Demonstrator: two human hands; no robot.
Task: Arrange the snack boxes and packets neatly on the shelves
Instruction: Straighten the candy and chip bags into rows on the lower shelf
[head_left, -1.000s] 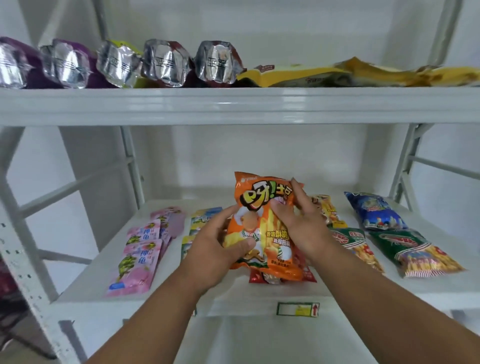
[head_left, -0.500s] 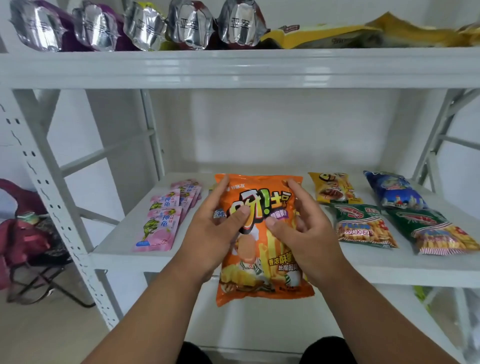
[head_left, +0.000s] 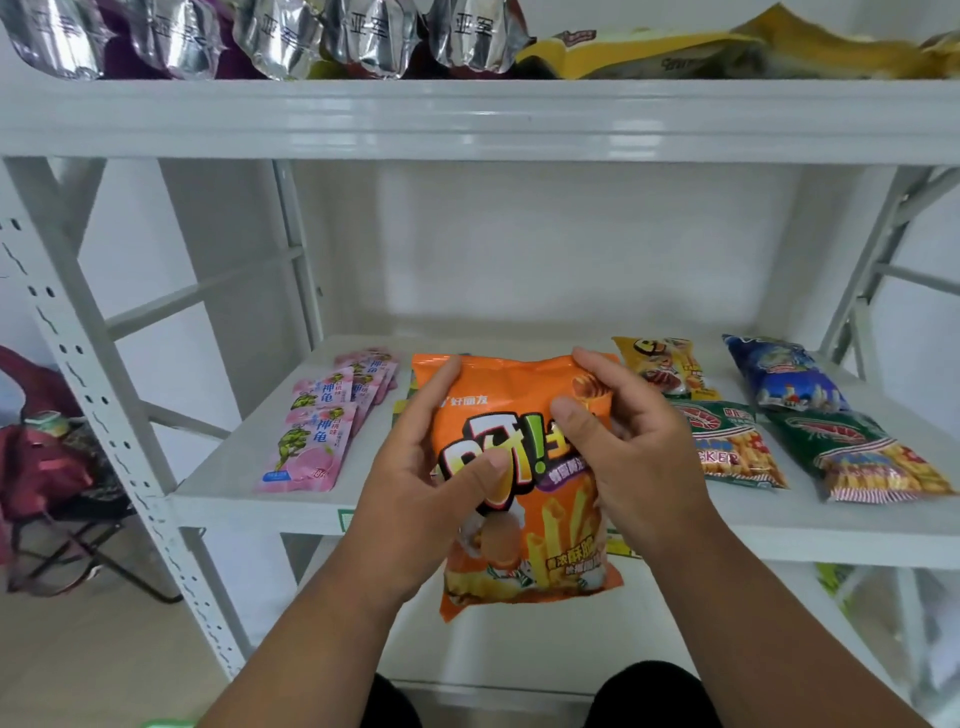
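Note:
An orange snack packet (head_left: 524, 540) hangs upright in front of the middle shelf (head_left: 249, 506), held by both hands. My left hand (head_left: 415, 483) grips its left side, thumb across the printed front. My right hand (head_left: 639, 452) holds its upper right corner, thumb on the front. On the shelf lie pink packets (head_left: 317, 441) at the left, a yellow packet (head_left: 665, 366), a blue packet (head_left: 784, 379) and two green packets (head_left: 727, 441) (head_left: 862, 457) at the right. More packets lie hidden behind the orange one.
The top shelf (head_left: 467, 119) carries a row of silver-ended packets (head_left: 363, 36) and flat yellow packets (head_left: 675, 52). A white perforated upright (head_left: 104, 415) stands at the left. A dark red bag on a folding stool (head_left: 47, 467) sits beyond it.
The orange packet came off the stack on the shelf and toward me, now hanging past the shelf's front edge. My thumbs have shifted on its front. The camera has tilted down.

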